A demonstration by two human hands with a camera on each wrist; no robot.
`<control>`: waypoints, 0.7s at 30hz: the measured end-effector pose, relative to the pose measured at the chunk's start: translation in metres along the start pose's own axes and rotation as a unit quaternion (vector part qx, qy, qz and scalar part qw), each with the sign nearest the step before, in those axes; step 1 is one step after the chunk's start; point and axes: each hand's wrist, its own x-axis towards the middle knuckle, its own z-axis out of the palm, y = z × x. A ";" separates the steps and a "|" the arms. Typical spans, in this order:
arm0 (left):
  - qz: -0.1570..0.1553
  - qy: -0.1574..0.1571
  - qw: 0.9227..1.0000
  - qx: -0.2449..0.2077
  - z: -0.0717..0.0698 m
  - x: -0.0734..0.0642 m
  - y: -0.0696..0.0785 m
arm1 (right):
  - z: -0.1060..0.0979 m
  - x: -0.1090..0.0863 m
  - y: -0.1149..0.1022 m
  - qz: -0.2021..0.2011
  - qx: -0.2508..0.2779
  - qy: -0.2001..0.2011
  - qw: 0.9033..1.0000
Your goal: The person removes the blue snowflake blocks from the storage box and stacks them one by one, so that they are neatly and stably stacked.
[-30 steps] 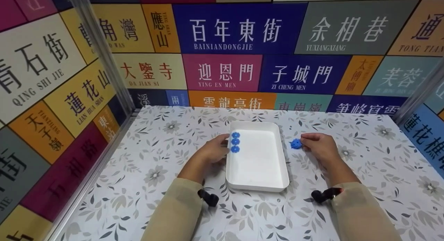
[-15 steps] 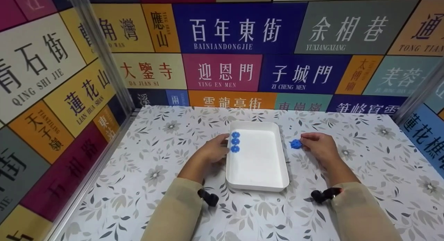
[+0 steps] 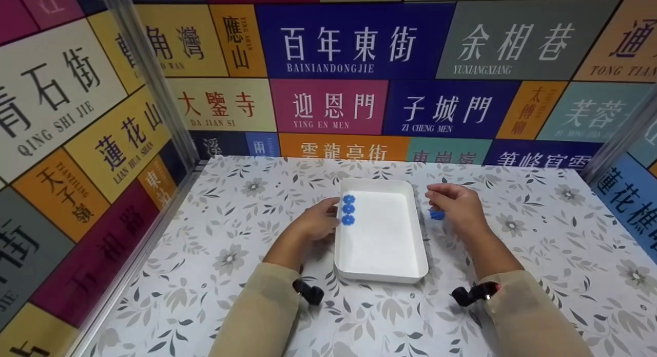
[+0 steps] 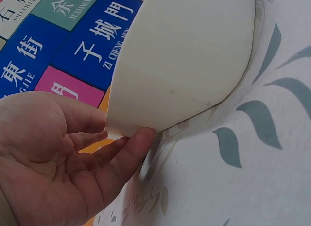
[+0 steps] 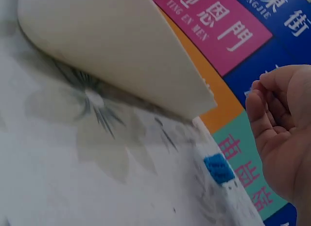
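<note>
White tray (image 3: 382, 239) holds three blue flowers (image 3: 348, 209); left hand's (image 3: 316, 222) relaxed fingers touch it, right hand's (image 3: 463, 207) grip cannot be told.

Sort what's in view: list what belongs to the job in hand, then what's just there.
Job in hand (my reading):
White tray, its side touched by the left hand
Three blue flower pieces, in a row inside it
Small blue clump outside the tray, by the right hand

Just there:
Floral tablecloth
Lettered wall panels
Black devices at both cuffs
</note>
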 end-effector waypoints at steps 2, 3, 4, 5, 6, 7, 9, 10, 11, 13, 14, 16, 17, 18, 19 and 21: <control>-0.008 -0.002 1.000 -0.007 0.000 0.000 0.000 | 0.011 -0.005 -0.012 -0.006 0.008 -0.012 1.000; -0.011 -0.003 1.000 -0.012 0.000 0.000 0.001 | 0.017 -0.007 -0.017 -0.008 0.016 -0.017 1.000; -0.011 -0.003 1.000 -0.012 -0.001 0.000 0.001 | 0.022 -0.008 -0.021 -0.013 0.025 -0.022 0.999; -0.008 -0.003 1.000 -0.012 -0.001 0.000 0.001 | 0.026 -0.009 -0.025 -0.017 0.038 -0.026 0.999; -0.007 -0.002 1.000 -0.011 -0.001 0.000 0.001 | 0.031 -0.009 -0.029 -0.021 0.052 -0.030 0.998; -0.004 -0.002 1.000 -0.009 -0.001 0.000 0.001 | 0.034 -0.009 -0.033 -0.025 0.067 -0.033 0.997; -0.006 0.000 1.000 -0.009 -0.001 0.000 0.001 | 0.042 -0.007 -0.039 -0.038 0.094 -0.039 0.994; -0.007 0.001 1.000 -0.010 -0.001 0.000 0.001 | 0.045 -0.006 -0.041 -0.044 0.103 -0.043 0.993; -0.009 0.002 1.000 -0.012 -0.001 0.000 0.001 | 0.049 -0.004 -0.044 -0.050 0.115 -0.047 0.991; -0.014 0.002 1.000 -0.013 0.000 0.000 0.001 | 0.057 0.000 -0.049 -0.061 0.126 -0.056 0.989; -0.010 0.002 1.000 -0.010 0.000 -0.001 0.001 | 0.061 0.003 -0.051 -0.065 0.130 -0.063 0.987; 0.000 0.002 1.000 -0.002 0.000 -0.001 0.001 | 0.070 0.009 -0.056 -0.069 0.133 -0.074 0.986; 0.008 0.002 1.000 0.007 0.000 -0.001 0.001 | 0.075 0.012 -0.058 -0.071 0.134 -0.079 0.985; 0.014 0.002 1.000 0.015 -0.001 0.000 0.001 | 0.080 0.015 -0.060 -0.071 0.131 -0.083 0.985; 0.018 0.003 1.000 0.022 -0.001 0.000 0.001 | 0.085 0.018 -0.062 -0.069 0.128 -0.089 0.985; 0.016 0.004 0.999 0.029 -0.001 0.000 0.000 | 0.094 0.024 -0.065 -0.062 0.118 -0.096 0.986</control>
